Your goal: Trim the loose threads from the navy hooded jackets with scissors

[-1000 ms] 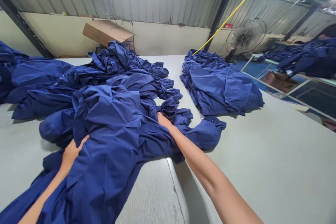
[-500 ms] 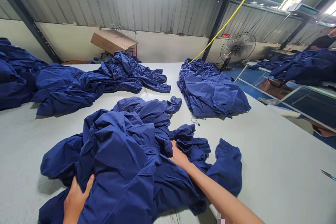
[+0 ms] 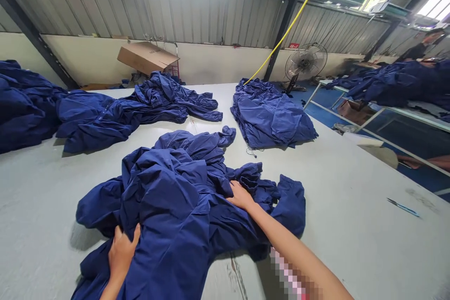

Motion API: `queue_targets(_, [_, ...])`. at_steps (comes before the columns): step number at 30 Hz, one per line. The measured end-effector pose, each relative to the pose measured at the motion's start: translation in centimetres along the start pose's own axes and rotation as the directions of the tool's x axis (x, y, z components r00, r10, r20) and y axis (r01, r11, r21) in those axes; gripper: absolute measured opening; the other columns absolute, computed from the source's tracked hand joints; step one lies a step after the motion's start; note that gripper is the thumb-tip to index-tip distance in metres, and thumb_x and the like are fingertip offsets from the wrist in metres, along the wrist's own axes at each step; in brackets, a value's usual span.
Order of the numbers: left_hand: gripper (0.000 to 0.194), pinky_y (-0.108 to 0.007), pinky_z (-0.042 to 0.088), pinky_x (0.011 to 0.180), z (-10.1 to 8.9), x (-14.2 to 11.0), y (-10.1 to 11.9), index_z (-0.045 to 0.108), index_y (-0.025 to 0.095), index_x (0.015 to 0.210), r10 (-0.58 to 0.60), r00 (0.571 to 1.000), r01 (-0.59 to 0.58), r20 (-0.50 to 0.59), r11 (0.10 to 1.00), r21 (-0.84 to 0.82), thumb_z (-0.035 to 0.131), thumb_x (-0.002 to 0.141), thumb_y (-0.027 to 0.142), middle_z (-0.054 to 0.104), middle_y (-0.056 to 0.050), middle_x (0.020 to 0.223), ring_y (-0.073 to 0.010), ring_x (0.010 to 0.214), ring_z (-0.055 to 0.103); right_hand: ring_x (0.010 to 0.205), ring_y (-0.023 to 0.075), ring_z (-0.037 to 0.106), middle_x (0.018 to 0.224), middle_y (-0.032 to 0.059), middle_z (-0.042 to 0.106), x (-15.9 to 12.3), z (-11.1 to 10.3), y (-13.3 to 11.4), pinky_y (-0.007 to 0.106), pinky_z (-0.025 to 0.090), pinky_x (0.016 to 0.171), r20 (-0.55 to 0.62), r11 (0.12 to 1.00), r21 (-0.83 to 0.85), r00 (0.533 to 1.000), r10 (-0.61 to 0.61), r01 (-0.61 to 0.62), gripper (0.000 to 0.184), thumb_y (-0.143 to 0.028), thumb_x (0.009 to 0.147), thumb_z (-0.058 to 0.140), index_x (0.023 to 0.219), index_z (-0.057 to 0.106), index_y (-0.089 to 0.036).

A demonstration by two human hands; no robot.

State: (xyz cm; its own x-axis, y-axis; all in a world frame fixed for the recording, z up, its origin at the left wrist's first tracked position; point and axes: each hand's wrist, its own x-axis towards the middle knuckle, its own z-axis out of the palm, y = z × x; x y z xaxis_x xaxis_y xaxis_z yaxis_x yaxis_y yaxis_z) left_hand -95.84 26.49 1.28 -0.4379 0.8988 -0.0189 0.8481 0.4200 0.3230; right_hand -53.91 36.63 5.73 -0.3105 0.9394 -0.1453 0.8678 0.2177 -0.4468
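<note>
A crumpled navy jacket (image 3: 176,201) lies in a heap on the white table in front of me, its sleeves bunched at the right. At its lower left side my left hand (image 3: 122,249) grips the cloth, the thumb over it and the fingertips partly sunk in folds. My right hand (image 3: 242,195) is closed on fabric near the gathered cuffs (image 3: 249,182), its fingers partly hidden by the folds. One sleeve (image 3: 290,204) extends past my right forearm and rests on the tabletop.
A stack of navy garments (image 3: 272,119) sits at the table's far edge, with more piled (image 3: 94,115) on the left. Blue-handled thread snips (image 3: 403,207) lie at right. Beyond are a tilted cardboard box (image 3: 147,56), a fan (image 3: 305,62) and a co-worker (image 3: 420,49) by another loaded table.
The view has shifted, bringing the whole snips into sight at the right. Both hands keep their places on the jacket, whose folds look nearly the same.
</note>
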Motion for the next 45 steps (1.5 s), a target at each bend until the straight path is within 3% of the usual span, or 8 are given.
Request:
queue_targets(5, [0.05,-0.045,0.057,0.082,-1.2,-3.5,0.3,0.065,0.011,0.121,0.143,0.989,-0.144,0.039,0.989,0.029,0.051,0.081,0.037,0.068,-0.021,0.104,-0.0385,0.101,0.068,0.115,0.0263,0.06,0.134,0.0103,0.057,-3.2,-2.3,0.5,0.05,0.051,0.096,-0.03,0.998,-0.067,0.999,0.017,-0.019,0.04,-0.036,0.095,0.062,0.13,0.056,-0.018])
queue_targets(11, [0.042,-0.038,0.051,0.099,-6.0,-1.6,-0.2,0.069,0.02,0.108,0.274,0.951,-0.262,0.145,0.96,-0.1,0.055,0.071,0.034,0.07,-0.014,0.115,-0.0323,0.112,0.064,0.146,0.0294,0.032,0.159,0.013,0.034,-11.3,-7.3,1.6,0.049,0.026,0.119,-0.094,0.993,-0.114,0.996,0.012,-0.022,0.075,-0.046,0.088,0.063,0.153,0.034,-0.022])
queue_targets(16, [0.062,-0.052,0.043,0.108,-11.2,-1.8,1.1,0.048,0.013,0.134,0.07,0.984,-0.083,-0.167,0.994,-0.072,0.034,0.088,0.054,0.055,-0.02,0.134,-0.0377,0.127,0.052,0.142,0.0266,0.041,0.154,0.0126,0.043,-18.4,-11.9,6.2,0.044,0.03,0.117,-0.133,0.986,-0.162,0.991,0.025,-0.046,0.064,-0.046,0.092,0.054,0.149,0.044,-0.02])
queue_targets(19, [0.055,-0.05,0.046,0.106,-12.1,-3.6,5.4,0.049,0.018,0.131,0.203,0.938,-0.243,-0.282,0.964,-0.113,0.034,0.091,0.053,0.057,-0.015,0.129,-0.0344,0.12,0.057,0.138,0.0281,0.045,0.15,0.0146,0.048,-20.4,-13.2,9.7,0.046,0.033,0.115,-0.158,0.982,-0.174,0.986,0.049,-0.076,0.058,-0.043,0.093,0.051,0.146,0.048,-0.019])
queue_targets(26, [0.05,-0.051,0.045,0.105,-4.5,-11.5,20.8,0.054,0.017,0.127,0.544,0.768,-0.607,-0.339,0.787,-0.112,0.037,0.093,0.05,0.055,-0.017,0.132,-0.0345,0.122,0.056,0.134,0.028,0.05,0.148,0.0132,0.052,-21.3,-12.6,19.3,0.045,0.039,0.111,-0.111,0.976,-0.211,0.993,0.024,-0.047,0.053,-0.044,0.093,0.05,0.141,0.054,-0.02])
queue_targets(34, [0.041,-0.048,0.048,0.104,6.6,-20.6,36.7,0.059,0.017,0.127,0.648,0.731,-0.682,-0.215,0.686,-0.253,0.045,0.095,0.039,0.056,-0.017,0.137,-0.0312,0.124,0.058,0.139,0.0287,0.044,0.152,0.018,0.045,-23.6,-13.4,32.1,0.047,0.037,0.112,-0.078,0.947,-0.316,0.996,0.041,-0.063,0.051,-0.038,0.099,0.042,0.144,0.048,-0.016])
queue_targets(39, [0.041,-0.048,0.046,0.107,7.8,-22.9,43.3,0.06,0.017,0.13,0.698,0.692,-0.719,-0.182,0.645,-0.259,0.049,0.094,0.035,0.056,-0.017,0.14,-0.0305,0.128,0.055,0.14,0.0283,0.043,0.151,0.0172,0.046,-23.9,-15.1,34.8,0.048,0.037,0.112,-0.133,0.949,-0.309,0.991,0.027,-0.067,0.049,-0.037,0.1,0.04,0.144,0.048,-0.017])
queue_targets(45, [0.042,-0.047,0.045,0.109,7.8,-26.7,46.8,0.061,0.017,0.13,0.743,0.648,-0.756,-0.167,0.602,-0.257,0.051,0.094,0.034,0.055,-0.017,0.142,-0.0304,0.13,0.054,0.141,0.0266,0.042,0.153,0.0167,0.044,-25.3,-14.7,34.2,0.045,0.035,0.114,-0.147,0.953,-0.298,0.989,0.006,-0.05,0.053,-0.041,0.099,0.041,0.145,0.047,-0.016])
